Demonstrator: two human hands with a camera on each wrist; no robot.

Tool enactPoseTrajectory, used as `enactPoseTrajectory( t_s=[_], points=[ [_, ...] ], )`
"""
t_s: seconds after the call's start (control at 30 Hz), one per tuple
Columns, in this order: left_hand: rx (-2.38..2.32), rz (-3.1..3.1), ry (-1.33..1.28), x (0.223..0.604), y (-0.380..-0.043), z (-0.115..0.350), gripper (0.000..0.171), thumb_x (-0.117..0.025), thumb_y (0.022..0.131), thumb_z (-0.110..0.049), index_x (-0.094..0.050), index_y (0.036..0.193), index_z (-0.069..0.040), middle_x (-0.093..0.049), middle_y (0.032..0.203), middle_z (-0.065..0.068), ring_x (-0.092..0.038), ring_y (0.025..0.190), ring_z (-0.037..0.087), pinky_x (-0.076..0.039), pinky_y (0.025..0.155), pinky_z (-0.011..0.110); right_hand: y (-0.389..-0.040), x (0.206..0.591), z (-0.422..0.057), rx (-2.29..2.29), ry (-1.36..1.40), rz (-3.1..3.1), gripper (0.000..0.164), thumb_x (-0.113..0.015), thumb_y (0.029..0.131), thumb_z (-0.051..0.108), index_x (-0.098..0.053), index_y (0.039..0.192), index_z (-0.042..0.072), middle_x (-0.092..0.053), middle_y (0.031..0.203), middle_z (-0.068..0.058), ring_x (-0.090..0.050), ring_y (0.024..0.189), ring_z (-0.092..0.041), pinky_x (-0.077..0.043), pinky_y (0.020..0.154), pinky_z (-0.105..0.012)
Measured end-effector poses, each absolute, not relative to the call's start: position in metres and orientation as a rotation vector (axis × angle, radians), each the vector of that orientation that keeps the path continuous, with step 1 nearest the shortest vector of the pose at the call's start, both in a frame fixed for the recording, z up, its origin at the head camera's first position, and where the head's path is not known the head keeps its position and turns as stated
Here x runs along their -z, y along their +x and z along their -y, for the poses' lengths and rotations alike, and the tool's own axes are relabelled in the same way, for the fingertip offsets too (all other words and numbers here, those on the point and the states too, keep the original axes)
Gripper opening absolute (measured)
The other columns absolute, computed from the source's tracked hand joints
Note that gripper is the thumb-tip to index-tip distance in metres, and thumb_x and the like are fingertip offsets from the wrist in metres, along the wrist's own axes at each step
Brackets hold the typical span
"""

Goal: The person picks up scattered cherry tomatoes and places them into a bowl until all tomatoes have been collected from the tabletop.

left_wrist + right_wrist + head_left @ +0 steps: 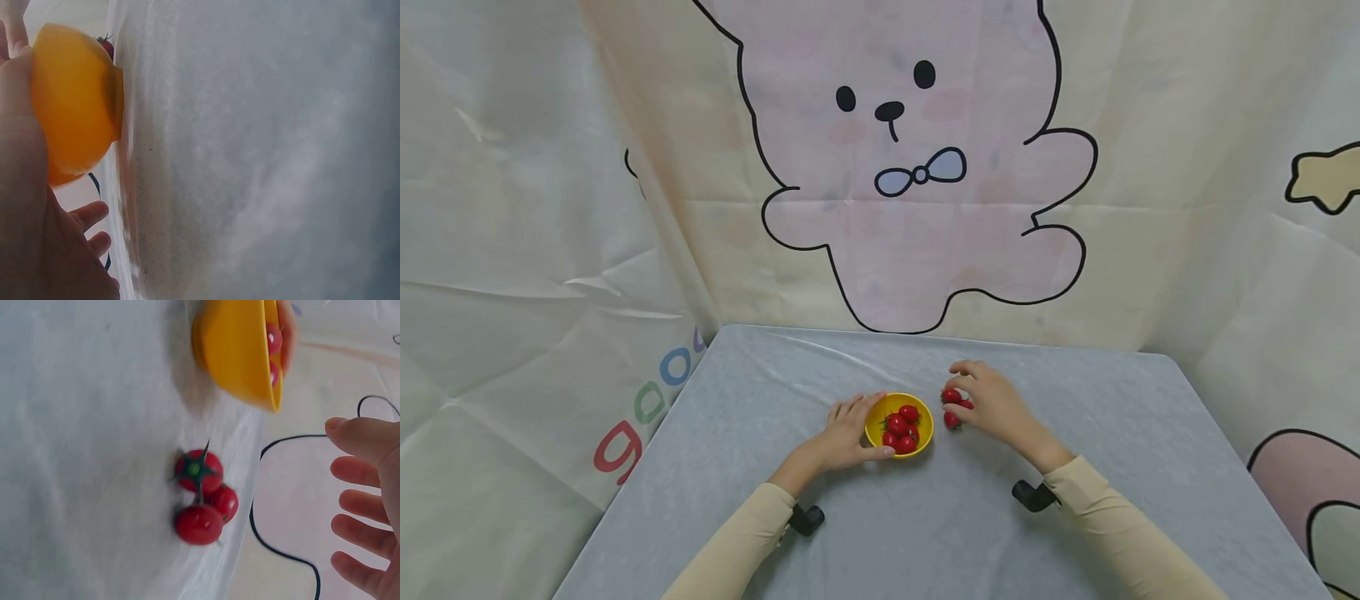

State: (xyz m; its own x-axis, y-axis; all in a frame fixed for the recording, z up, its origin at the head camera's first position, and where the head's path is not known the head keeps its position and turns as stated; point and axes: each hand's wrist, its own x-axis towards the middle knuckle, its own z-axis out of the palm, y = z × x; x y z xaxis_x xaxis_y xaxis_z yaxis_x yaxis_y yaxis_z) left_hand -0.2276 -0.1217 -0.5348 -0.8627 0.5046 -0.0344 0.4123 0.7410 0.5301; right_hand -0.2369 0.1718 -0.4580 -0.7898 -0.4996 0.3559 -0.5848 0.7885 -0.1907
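A small yellow bowl [891, 403] stands on the cloth with several red cherry tomatoes [897, 424] in it. My left hand [844, 435] holds the bowl from its left side, thumb at the near rim and fingers round the far side. The left wrist view shows the outer wall of the bowl [75, 103] beside the palm. Three more cherry tomatoes [199, 525] lie together on the cloth, right of the bowl, one with a green calyx facing up. Over them hovers my right hand [996, 404], fingers loosely bent and apart from the tomatoes in the right wrist view.
A pale grey-blue cloth [887, 542] covers the table. Behind it hangs a light curtain [1120, 250] with a pink cartoon bear, and further curtains flank both sides. Dark wrist mounts [1034, 496] show under both sleeves.
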Motion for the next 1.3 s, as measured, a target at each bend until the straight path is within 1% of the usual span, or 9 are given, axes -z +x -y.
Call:
enactPoseTrajectory(
  t_s=[0.33,0.63,0.83,1.03,1.3],
  points=[
    [-0.779,-2.756,0.726,0.535,-0.228,0.122,0.097,-0.061,0.083,-0.070,-0.016,0.158,-0.027,-0.029,0.163,0.004,-0.020,0.151,0.036,-0.010,0.121,0.063,-0.248,0.468,-0.194,-0.422,0.755,2.718,0.028,-0.083,0.080,0.028,-0.074,0.099,0.010,-0.067,0.119,-0.015,-0.062,0.108,-0.032,-0.053,0.093,-0.050],
    [-0.779,-2.760,0.734,0.532,-0.227,0.123,0.097,-0.061,0.083,-0.069,-0.017,0.158,-0.026,-0.030,0.162,0.004,-0.020,0.151,0.036,-0.010,0.121,0.062,-0.249,0.481,-0.201,-0.413,0.722,2.793,0.032,-0.082,0.081,0.032,-0.075,0.101,0.008,-0.066,0.118,-0.014,-0.061,0.109,-0.033,-0.050,0.098,-0.053],
    [-0.781,-2.754,0.722,0.533,-0.227,0.123,0.098,-0.061,0.083,-0.070,-0.016,0.158,-0.027,-0.030,0.163,0.003,-0.020,0.151,0.035,-0.009,0.121,0.063,-0.250,0.492,-0.204,-0.385,0.696,2.816,0.035,-0.083,0.079,0.035,-0.075,0.101,0.009,-0.066,0.118,-0.013,-0.061,0.109,-0.032,-0.052,0.094,-0.050],
    [-0.782,-2.757,0.726,0.534,-0.227,0.123,0.098,-0.061,0.083,-0.071,-0.015,0.158,-0.027,-0.030,0.163,0.003,-0.020,0.151,0.035,-0.009,0.121,0.062,-0.253,0.502,-0.203,-0.340,0.672,2.829,0.036,-0.083,0.077,0.039,-0.075,0.098,0.010,-0.066,0.116,-0.012,-0.061,0.106,-0.031,-0.053,0.091,-0.050],
    [-0.785,-2.753,0.733,0.532,-0.227,0.123,0.099,-0.060,0.083,-0.071,-0.016,0.158,-0.025,-0.029,0.162,0.004,-0.019,0.151,0.035,-0.009,0.121,0.062,-0.255,0.510,-0.203,-0.297,0.661,2.844,0.035,-0.085,0.075,0.040,-0.075,0.095,0.012,-0.067,0.113,-0.012,-0.062,0.101,-0.030,-0.055,0.088,-0.050]
  ],
)
